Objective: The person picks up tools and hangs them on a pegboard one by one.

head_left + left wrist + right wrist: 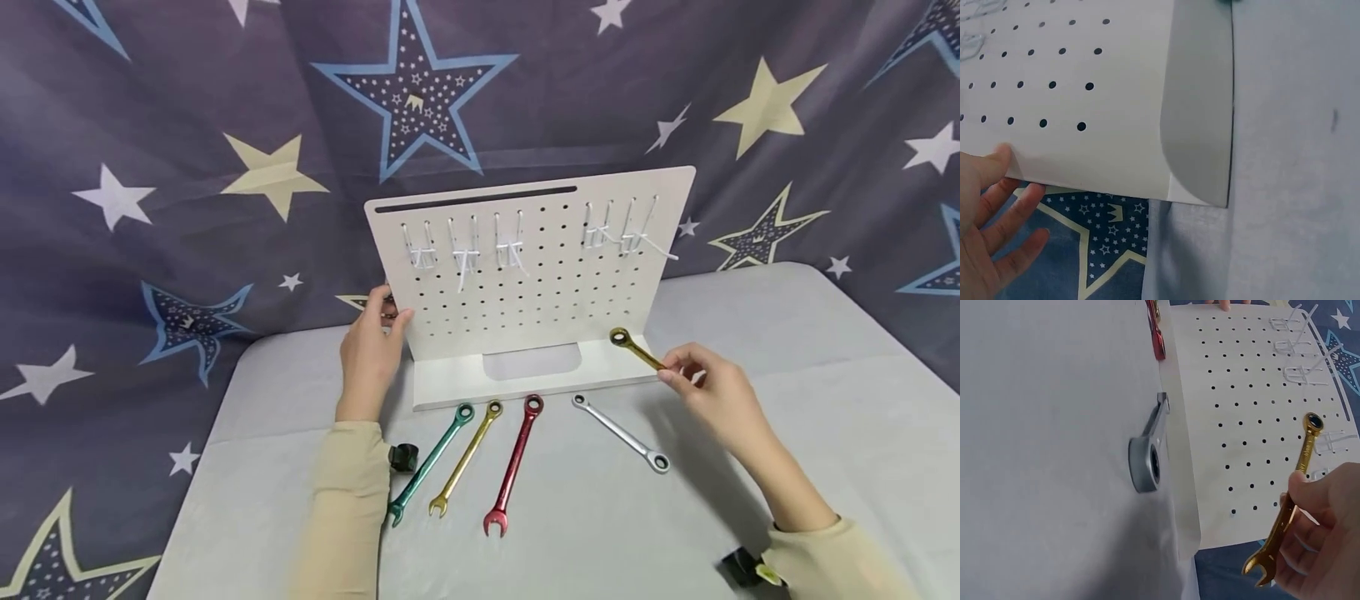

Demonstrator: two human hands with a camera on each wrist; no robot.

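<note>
Fingers, right (1310,534): curled round gold wrench (1282,524) | left fingers (1015,222): pinching pegboard (1125,144)

Dark star-patterned curtain (202,75) behind, table (840,400) with pale grey cloth, soft shadows

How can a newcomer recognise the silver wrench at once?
Start at the white pegboard. On the pale table before it, the silver wrench lies right of the red wrench. It alone is silver, with a ring at each end; the red one has one forked end.
</note>
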